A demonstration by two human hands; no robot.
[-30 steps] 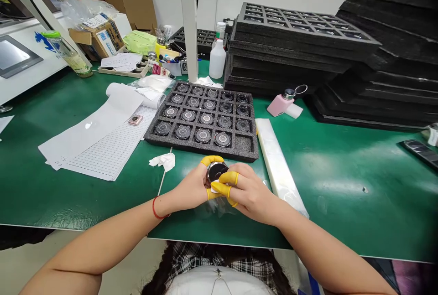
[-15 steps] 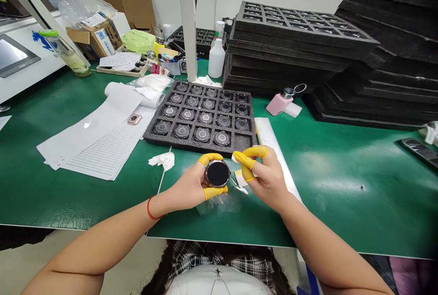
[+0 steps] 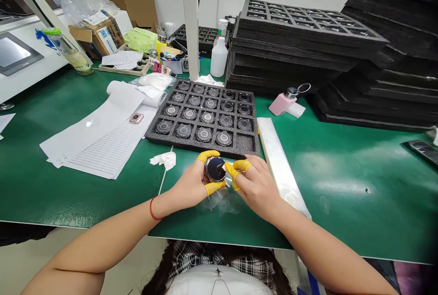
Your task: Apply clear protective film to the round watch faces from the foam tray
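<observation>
My left hand (image 3: pixel 191 184), with yellow finger cots on thumb and finger, grips a round watch case (image 3: pixel 214 169) by its rim, its dark glass face turned up. My right hand (image 3: pixel 255 186), also in yellow finger cots, is closed in a pinch on a small white wipe (image 3: pixel 224 167) at the right edge of the glass. Just beyond the hands lies a black foam tray (image 3: pixel 247 143) with round watch cases in most pockets; its front right pocket holds none. Clear plastic film scraps (image 3: pixel 219 203) rest on the table below the watch.
Left of the tray lie lined paper sheets (image 3: pixel 99 149), a small square pink-gold device (image 3: pixel 136 118) and a crumpled tissue (image 3: pixel 166 160). A long white plastic-wrapped pack (image 3: pixel 282 165), a pink pump bottle (image 3: pixel 282 103) and tall foam tray stacks (image 3: pixel 290 58) occupy the right side.
My right hand has moved left and brought the white wipe onto the watch's glass. My left hand still holds the watch in nearly the same place.
</observation>
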